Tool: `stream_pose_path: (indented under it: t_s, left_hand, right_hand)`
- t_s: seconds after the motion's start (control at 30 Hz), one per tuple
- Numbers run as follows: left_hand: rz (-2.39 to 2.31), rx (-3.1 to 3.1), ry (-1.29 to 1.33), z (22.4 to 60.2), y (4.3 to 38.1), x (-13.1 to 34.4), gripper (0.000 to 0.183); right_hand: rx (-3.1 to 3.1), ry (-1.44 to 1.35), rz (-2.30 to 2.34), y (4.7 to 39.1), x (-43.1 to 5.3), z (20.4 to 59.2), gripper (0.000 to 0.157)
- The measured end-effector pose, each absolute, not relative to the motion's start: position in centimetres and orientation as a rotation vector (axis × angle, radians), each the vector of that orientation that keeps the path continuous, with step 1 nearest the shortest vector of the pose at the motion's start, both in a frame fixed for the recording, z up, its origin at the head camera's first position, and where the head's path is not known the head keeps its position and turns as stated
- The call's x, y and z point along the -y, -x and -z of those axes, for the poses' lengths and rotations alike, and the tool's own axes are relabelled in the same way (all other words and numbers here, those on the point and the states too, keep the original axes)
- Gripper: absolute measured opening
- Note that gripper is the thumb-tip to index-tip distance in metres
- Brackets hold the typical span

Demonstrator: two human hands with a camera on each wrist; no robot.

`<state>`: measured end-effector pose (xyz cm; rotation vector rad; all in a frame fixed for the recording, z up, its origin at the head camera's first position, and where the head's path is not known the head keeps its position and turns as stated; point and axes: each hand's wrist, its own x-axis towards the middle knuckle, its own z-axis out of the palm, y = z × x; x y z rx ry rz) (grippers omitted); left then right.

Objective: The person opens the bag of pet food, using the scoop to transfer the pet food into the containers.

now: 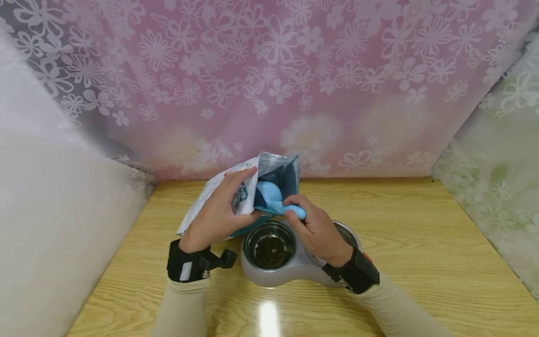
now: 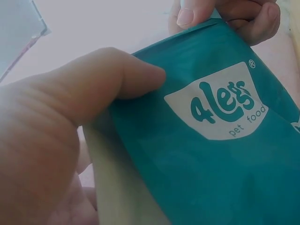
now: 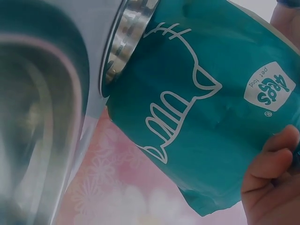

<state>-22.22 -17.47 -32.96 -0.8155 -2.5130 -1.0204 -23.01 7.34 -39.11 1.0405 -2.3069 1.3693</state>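
My left hand (image 1: 216, 215) grips the side of an opened pet food bag (image 1: 198, 206), thumb on one face and fingers around the other. The bag is tilted, its silver-lined mouth facing right. In the left wrist view, the thumb presses the teal front beside a "4Legs pet food" label (image 2: 220, 105). With its fingers curled round the handle, my right hand (image 1: 320, 231) holds a light blue scoop (image 1: 269, 192). The scoop's head sits inside the bag's mouth, and its contents are hidden. Below the hands, a double pet bowl (image 1: 278, 279) stands on the table.
Brown kibble (image 1: 271, 252) lies in the left steel bowl. The right steel bowl (image 1: 348, 232) is partly covered by my right hand and wrist. Wood-grain table (image 1: 421, 243) surrounds the feeder. A pink floral curtain (image 1: 252, 93) hangs behind, with pale sheets at both sides.
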Motion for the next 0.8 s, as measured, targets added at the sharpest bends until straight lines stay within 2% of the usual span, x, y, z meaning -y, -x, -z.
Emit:
stream_pose_path:
  t_s: [0.8]
  left_hand:
    - [0.997,2.542,0.808,32.83,22.07,17.37,0.082]
  right_hand:
    - [2.300,-1.023,-1.317,23.00,-7.28,39.32,0.019]
